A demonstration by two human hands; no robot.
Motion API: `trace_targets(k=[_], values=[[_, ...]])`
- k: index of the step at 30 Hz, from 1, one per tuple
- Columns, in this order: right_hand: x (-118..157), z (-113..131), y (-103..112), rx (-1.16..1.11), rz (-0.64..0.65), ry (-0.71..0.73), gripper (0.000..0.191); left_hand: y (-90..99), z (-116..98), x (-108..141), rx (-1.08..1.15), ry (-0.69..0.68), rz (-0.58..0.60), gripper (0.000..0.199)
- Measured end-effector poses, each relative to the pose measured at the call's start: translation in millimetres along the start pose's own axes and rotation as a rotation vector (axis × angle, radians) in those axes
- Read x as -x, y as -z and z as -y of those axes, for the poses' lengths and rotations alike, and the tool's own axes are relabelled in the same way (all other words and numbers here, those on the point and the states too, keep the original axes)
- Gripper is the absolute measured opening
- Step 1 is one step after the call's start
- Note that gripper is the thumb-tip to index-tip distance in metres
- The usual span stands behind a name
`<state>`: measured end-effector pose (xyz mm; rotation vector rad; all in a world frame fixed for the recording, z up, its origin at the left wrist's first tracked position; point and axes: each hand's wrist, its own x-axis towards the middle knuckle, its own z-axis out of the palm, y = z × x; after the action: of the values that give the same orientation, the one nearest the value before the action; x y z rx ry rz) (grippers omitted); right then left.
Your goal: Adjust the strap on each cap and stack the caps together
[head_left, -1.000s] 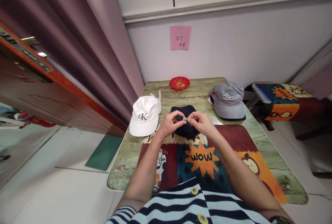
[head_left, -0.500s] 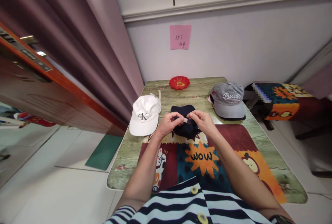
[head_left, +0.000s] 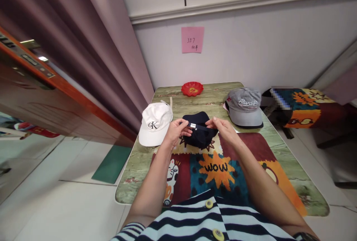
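Note:
A dark navy baseball cap (head_left: 198, 140) lies on the patterned mat at the middle of the table, its back strap (head_left: 201, 127) facing me. Thumb and fingers of my left hand (head_left: 177, 129) are closed on the strap's left end, beside a small white label (head_left: 193, 125). My right hand (head_left: 222, 127) has its bent fingertips at the cap's right side, close to the strap; their exact contact is hard to see. Left of the navy cap sits a white cap (head_left: 160, 116) with dark letters. To the right rests a grey cap (head_left: 247, 105), stacked on a darker one.
A red scalloped dish (head_left: 192, 89) stands at the back of the wood-patterned table (head_left: 134, 176). The colourful mat (head_left: 217, 168) covers its front middle. A pink note (head_left: 192, 40) is on the wall. A curtain and an orange-edged door flank the left side.
My hands have moved apart, the left one leftward and the right one rightward. The strap and its white label now show stretched across the navy cap's opening.

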<state>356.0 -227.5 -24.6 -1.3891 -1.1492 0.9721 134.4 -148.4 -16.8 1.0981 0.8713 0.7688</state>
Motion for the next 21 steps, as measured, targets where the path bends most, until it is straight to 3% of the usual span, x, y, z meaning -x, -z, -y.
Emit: trace_targets(k=[8, 14, 21], values=[[2, 8, -16, 0.290, 0.166, 0.005, 0.046, -2.3, 2, 2, -0.070, 0.015, 0.035, 0.041], [3, 17, -30, 0.384, 0.142, -0.026, 0.052, -3.2, -2, 5, -0.196, -0.018, 0.070, 0.036], [2, 18, -34, 0.427, 0.083, -0.039, 0.043, -2.2, -1, 6, -0.306, -0.088, 0.063, 0.030]])
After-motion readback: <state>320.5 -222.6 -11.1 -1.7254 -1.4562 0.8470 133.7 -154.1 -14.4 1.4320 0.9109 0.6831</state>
